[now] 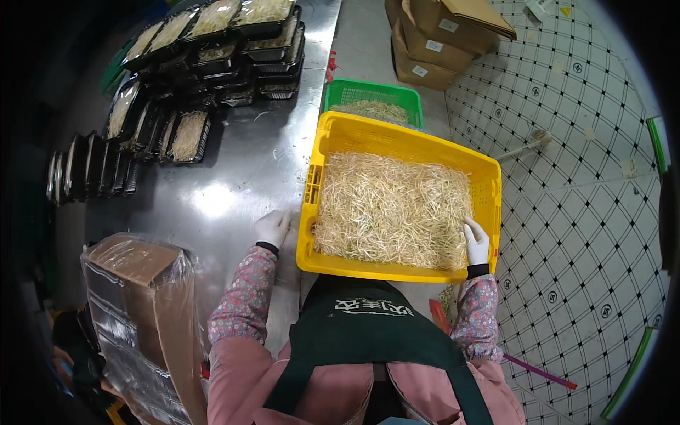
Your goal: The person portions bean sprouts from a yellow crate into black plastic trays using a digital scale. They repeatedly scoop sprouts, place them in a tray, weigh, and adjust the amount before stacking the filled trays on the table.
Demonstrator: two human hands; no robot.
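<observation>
Evidently sorting sprouts (393, 209): right hand (477, 242) curls over some in the yellow crate (407, 142); left hand (273, 228) rests loosely closed, empty, on the steel table (234, 177). Next, a gentle pinch.

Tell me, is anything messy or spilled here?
A little. A few loose sprouts lie on the metal table, outside the yellow crate, near the gloved left hand. Some more lie on the floor below the crate.
</observation>
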